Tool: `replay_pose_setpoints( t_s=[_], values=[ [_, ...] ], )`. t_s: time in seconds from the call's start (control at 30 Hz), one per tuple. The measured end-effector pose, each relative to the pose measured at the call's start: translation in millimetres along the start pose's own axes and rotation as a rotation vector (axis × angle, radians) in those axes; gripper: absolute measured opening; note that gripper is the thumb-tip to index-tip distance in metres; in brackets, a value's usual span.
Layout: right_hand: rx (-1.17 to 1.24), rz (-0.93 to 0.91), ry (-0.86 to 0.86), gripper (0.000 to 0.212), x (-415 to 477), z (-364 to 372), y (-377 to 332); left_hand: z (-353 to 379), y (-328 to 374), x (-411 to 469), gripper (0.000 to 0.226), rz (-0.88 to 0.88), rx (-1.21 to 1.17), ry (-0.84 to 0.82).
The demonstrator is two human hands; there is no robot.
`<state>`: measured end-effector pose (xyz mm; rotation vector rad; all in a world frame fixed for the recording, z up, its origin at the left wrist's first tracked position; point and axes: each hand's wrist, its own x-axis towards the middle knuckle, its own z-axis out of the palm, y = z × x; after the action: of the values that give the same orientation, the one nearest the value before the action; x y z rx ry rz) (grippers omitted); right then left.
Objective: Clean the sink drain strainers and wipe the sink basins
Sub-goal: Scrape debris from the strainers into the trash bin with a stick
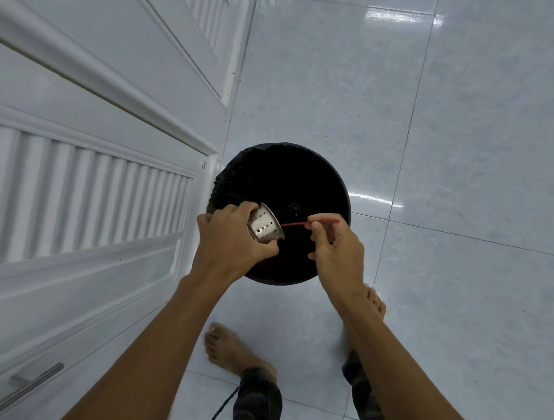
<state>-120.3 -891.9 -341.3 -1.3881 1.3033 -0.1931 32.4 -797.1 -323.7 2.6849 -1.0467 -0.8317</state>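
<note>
Nearest, two bare feet stand on the pale glossy tiled floor: the left foot nearer, the right foot a little farther and partly hidden behind the right forearm. Dark trousers cover the legs, and a thin dark cord hangs beside the left leg.

Both bare forearms reach away from the body. The left hand has its grip closed round a small metal strainer, fingers curled over its far side and thumb under its near edge. The strainer is tipped on its side, its perforated wall facing up and its wide rim turned to the right. The right hand is just right of it, with its grip closed to a pinch of thumb and forefinger on a thin red stick. The stick lies nearly level, and its left tip reaches the strainer's rim. Whether it goes inside cannot be told.

Hands and strainer are held over the near half of a round black bin that stands on the floor. Its inside is too dark to read.

On the left, white cabinet doors with slatted panels run from near to far, with the bin close beside them. A metal bar handle shows on the nearest door.
</note>
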Motion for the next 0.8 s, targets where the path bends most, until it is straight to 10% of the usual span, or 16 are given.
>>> replay_pose_setpoints(
  t_s=[0.33,0.57,0.8],
  values=[
    [0.028,0.016,-0.046,0.013,3,-7,-4,-6,-2,-10,0.072,0.051,-0.109,-0.069],
    [0.474,0.323,-0.187,0.015,8,-7,-7,-6,-8,-13,0.073,0.108,-0.237,-0.108],
    [0.134,0.13,-0.108,0.011,-6,-12,9,-12,-15,-23,0.07,0.117,-0.258,-0.106]
  ],
)
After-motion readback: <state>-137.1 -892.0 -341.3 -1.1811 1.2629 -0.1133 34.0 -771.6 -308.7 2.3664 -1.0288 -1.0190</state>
